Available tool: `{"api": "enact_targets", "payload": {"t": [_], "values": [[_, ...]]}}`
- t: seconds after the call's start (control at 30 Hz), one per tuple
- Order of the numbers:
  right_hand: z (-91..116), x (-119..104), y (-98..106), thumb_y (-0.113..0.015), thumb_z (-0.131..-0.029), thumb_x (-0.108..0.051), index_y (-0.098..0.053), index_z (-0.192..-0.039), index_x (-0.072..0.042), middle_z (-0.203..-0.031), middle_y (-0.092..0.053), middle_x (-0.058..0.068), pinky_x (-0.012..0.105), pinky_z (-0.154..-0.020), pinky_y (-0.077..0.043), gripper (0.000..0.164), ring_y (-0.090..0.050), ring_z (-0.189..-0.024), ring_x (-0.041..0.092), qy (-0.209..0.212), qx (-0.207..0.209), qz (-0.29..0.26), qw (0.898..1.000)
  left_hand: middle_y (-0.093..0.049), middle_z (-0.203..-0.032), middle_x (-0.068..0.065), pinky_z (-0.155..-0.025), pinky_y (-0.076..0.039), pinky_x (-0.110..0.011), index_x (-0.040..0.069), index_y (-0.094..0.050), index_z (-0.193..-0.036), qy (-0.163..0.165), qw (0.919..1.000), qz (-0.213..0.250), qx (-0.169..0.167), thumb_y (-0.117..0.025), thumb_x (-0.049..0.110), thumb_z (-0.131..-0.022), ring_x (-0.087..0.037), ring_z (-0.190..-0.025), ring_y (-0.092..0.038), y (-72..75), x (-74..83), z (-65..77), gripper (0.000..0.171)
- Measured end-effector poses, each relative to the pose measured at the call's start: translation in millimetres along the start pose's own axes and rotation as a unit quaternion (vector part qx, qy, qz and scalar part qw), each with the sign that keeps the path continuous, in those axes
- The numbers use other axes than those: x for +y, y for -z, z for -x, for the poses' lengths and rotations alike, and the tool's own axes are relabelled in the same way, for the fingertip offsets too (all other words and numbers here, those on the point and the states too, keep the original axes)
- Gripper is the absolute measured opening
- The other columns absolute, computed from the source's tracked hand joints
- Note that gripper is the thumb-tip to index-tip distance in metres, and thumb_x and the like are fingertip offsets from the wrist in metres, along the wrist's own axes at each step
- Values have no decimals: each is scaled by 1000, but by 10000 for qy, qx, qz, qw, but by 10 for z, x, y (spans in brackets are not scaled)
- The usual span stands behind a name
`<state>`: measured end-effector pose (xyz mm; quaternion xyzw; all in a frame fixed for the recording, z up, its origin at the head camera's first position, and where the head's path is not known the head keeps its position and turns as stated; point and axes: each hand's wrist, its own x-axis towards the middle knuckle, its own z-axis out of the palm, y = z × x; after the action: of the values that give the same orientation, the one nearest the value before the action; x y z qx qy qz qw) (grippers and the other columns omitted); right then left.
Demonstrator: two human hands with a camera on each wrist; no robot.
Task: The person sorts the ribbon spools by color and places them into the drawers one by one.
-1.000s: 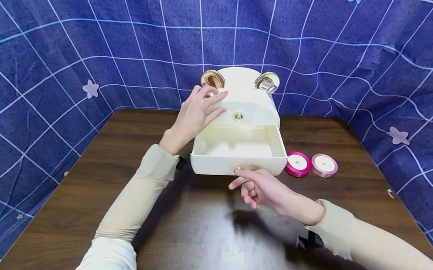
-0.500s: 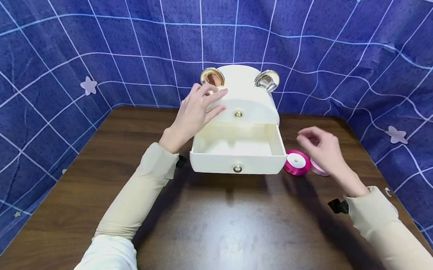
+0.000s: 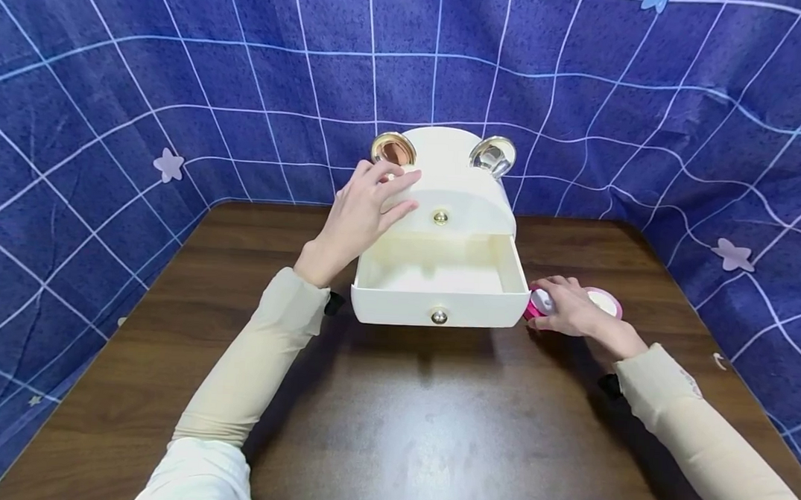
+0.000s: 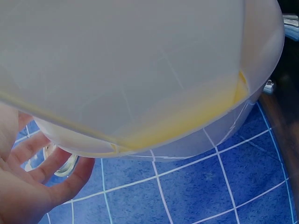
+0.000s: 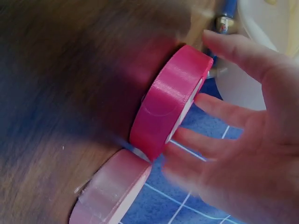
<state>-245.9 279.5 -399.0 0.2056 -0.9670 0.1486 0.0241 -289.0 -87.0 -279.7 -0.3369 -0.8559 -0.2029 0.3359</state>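
A white storage box (image 3: 453, 185) with two round metallic ears stands at the back of the table. Its lower drawer (image 3: 398, 306) is pulled out, and the inside is bare. My left hand (image 3: 351, 222) rests at the box's upper left side, fingers loosely bent. Over at the right, my right hand (image 3: 572, 311) is over a magenta ribbon spool (image 5: 170, 102) lying flat beside the drawer. In the right wrist view its fingers are spread at the spool's white face, with the thumb apart from the rim. Whether the fingertips touch is unclear. A pale pink ribbon spool (image 5: 112, 186) adjoins the magenta one.
The closed upper drawer has a gold knob (image 3: 440, 217), and the lower one a silver knob (image 3: 439, 316). Under everything is a dark wooden table (image 3: 393, 414). Blue cloth (image 3: 280, 81) with white lines hangs behind and at both sides.
My right hand has left the lower drawer's knob, swung right above the spools, and come down over the magenta one. The left hand and the drawer have stayed in place.
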Motion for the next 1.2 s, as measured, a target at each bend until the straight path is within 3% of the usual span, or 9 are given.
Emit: {"api": "enact_targets", "payload": {"t": [0.27, 0.5, 0.77, 1.07, 1.2], "values": [[-29, 37, -28, -82, -68, -20, -56, -121, 6, -117, -59, 31, 58, -92, -41, 64, -52, -107, 49, -61, 26, -36, 10000, -60, -118, -5, -65, -52, -39, 20, -64, -128, -36, 10000, 21, -17, -65, 32, -92, -24, -98, -49, -22, -9, 7, 38], [-64, 5, 48, -80, -67, -24, -60, -116, 3, -109, -65, 26, 56, -90, -40, 59, -54, -104, 46, -181, 242, -138, 9994, -60, -118, -5, -64, -52, -40, 20, -64, -127, -15, 10000, 1, 24, -66, 32, -91, -24, -98, -49, -22, -9, 17, 38], [-80, -108, 330, -80, -70, -26, -62, -117, -3, -106, -64, 24, 41, -75, -40, 56, -52, -99, 41, -447, 378, -351, 9977, -60, -118, -5, -64, -52, -40, 20, -64, -127, -31, 10000, -25, 48, -65, 32, -92, -24, -98, -49, -18, 2, 14, 38], [-90, -239, 688, -81, -72, -30, -60, -121, -2, -110, -63, 27, 53, -87, -41, 60, -52, -104, 43, -236, 564, -182, 9980, -60, -119, -5, -64, -52, -40, 21, -64, -128, 29, 10000, -50, -4, -65, 33, -92, -25, -98, -49, -4, 13, 8, 37], [-78, -329, 813, -81, -73, -30, -61, -121, -3, -112, -63, 27, 52, -86, -41, 59, -51, -104, 42, -193, 710, -221, 9970, -60, -120, -4, -63, -52, -40, 21, -64, -128, 96, 9999, -56, -52, -64, 33, -92, -24, -99, -49, 1, 18, 11, 38]]}}
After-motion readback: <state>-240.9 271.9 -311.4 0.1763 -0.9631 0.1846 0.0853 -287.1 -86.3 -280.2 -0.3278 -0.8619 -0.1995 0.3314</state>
